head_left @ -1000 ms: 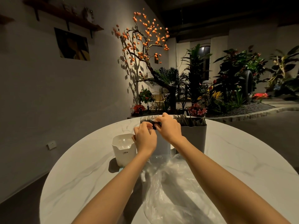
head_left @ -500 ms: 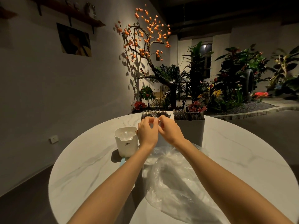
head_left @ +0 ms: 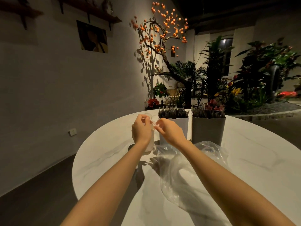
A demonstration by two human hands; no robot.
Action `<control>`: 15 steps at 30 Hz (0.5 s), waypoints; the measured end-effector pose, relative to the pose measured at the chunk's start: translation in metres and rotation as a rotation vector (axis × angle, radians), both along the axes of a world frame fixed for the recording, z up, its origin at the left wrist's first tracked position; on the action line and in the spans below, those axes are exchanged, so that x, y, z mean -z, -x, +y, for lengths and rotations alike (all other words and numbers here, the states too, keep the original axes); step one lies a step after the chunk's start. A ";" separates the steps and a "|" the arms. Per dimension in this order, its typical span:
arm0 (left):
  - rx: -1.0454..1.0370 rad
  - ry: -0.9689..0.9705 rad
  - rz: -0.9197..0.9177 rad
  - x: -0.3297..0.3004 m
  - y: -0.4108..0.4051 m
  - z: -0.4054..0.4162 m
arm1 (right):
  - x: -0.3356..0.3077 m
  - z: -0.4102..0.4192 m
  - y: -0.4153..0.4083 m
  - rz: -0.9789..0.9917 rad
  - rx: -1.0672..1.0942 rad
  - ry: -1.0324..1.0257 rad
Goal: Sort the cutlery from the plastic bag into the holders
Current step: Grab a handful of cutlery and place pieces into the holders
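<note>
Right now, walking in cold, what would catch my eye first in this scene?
Probably the lit tree with orange fruit against the back wall. Then the two hands, left hand and right hand, pinching a small clear spoon above the round marble table, in front of two holders packed with dark cutlery, a crumpled plastic bag beneath the arms.

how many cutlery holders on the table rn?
3: small white holder mostly hidden behind the left hand; white holder behind the right hand; grey holder rightmost. None else visible.
</note>
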State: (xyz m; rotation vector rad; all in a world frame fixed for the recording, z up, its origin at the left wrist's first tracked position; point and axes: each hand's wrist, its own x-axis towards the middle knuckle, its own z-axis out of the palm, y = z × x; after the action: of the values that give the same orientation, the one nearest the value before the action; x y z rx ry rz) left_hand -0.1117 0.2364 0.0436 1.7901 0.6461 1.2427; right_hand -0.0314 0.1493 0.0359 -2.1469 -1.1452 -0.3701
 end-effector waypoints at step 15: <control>-0.103 -0.292 0.509 0.013 -0.012 0.075 | 0.010 0.020 -0.010 0.078 -0.026 -0.145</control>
State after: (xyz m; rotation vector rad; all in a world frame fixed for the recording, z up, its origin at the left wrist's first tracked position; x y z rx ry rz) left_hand -0.0997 0.3114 0.0310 2.3768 0.8813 0.9834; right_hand -0.0216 0.1696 0.0263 -2.0009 -1.0683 -0.3435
